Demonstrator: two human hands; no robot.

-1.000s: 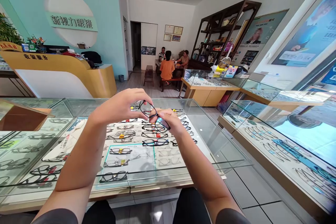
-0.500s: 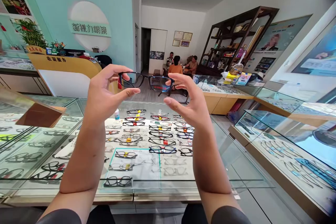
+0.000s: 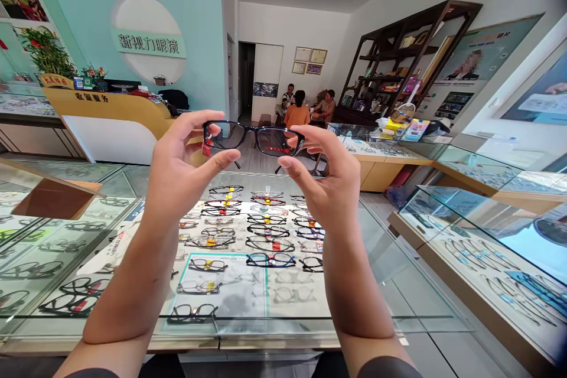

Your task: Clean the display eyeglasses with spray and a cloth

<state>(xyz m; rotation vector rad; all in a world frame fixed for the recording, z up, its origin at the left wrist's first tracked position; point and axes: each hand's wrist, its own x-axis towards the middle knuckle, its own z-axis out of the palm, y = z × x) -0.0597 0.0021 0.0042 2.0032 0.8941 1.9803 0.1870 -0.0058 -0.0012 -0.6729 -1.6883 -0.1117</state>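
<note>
Between my two hands a pair of dark-rimmed eyeglasses [image 3: 250,129] is held up level above the counter. Red lettering shows on the lens at the right, and a red tag hangs by the left side. My left hand [image 3: 186,162] grips the left end of the frame with thumb and fingers. At the opposite end, my right hand [image 3: 325,168] pinches the frame the same way. The temple tips point down behind the lenses. Below my hands, a glass display case [image 3: 376,283] holds rows of eyeglasses [image 3: 270,260], several with red or yellow tags.
A brown board [image 3: 55,195] juts in at the left above the glass. Another glass case [image 3: 478,271] with frames stands at the right. Farther back are a yellow counter [image 3: 71,109], a dark shelf [image 3: 398,59] and several seated people [image 3: 296,111].
The eyeglasses and both hands have shifted slightly right. The glasses now face more squarely, with both temple tips visible below. The view has shifted a little.
</note>
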